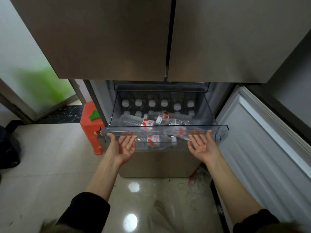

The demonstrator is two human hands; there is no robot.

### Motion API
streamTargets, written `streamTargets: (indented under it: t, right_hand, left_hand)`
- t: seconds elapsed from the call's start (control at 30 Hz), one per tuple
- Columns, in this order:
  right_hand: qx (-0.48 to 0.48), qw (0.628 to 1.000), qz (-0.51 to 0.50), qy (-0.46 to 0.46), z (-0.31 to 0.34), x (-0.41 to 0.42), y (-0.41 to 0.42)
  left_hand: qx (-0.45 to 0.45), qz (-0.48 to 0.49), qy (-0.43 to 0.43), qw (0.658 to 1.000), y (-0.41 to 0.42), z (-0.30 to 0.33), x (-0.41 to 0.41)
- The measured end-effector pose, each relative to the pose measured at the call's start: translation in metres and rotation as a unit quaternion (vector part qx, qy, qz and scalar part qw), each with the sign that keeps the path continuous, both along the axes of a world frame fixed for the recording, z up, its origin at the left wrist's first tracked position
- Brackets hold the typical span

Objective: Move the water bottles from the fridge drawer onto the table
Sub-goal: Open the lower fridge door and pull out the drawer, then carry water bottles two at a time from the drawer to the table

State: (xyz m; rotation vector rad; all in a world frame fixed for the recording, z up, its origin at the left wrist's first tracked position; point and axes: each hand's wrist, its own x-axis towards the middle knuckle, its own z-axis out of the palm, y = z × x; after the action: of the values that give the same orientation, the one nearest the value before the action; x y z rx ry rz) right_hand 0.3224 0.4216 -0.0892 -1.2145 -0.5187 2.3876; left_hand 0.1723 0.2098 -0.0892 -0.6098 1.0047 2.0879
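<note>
The clear plastic fridge drawer [164, 128] is pulled out below the closed upper doors. Water bottles [152, 103] with white caps stand in rows at its back. Other bottles [148, 122] with red-and-white labels lie on their sides near the front. My left hand [123, 147] is palm up under the left part of the drawer's front lip, its fingers hooked up behind the lip. My right hand [202, 146] holds the right part of the lip the same way. Neither hand touches a bottle. No table is in view.
An orange plastic stool [90, 128] stands on the floor just left of the drawer. The lower fridge door [262, 142] hangs open at the right. A dark bag [8, 148] lies at far left, and crumpled clear plastic [198, 181] lies on the glossy tiled floor.
</note>
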Motion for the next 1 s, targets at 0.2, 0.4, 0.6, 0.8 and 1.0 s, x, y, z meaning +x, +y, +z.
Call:
streamTargets:
  t: [0.2,0.4,0.6,0.8,1.0]
  right_hand:
    - [-0.014,1.0,-0.003,0.01,0.003,0.006,-0.003]
    - [0.013,0.999,0.033,0.007,0.005,0.016,-0.003]
    - [0.137,0.967,0.209,-0.051,0.025,0.025,-0.009]
    - [0.334,0.909,0.247,-0.032,0.053,-0.001,-0.003]
    - [0.51,0.797,0.306,-0.107,0.061,-0.051,0.027]
  left_hand:
    - [0.029,-0.008,-0.007,1.0,-0.008,-0.005,-0.001]
    - [0.089,-0.046,0.009,0.995,-0.027,-0.007,0.002]
    - [0.037,-0.205,0.077,0.975,-0.042,0.007,-0.003]
    - [-0.001,-0.257,0.222,0.941,-0.026,0.045,-0.021]
    - [-0.119,-0.318,0.342,0.876,0.012,0.062,-0.054]
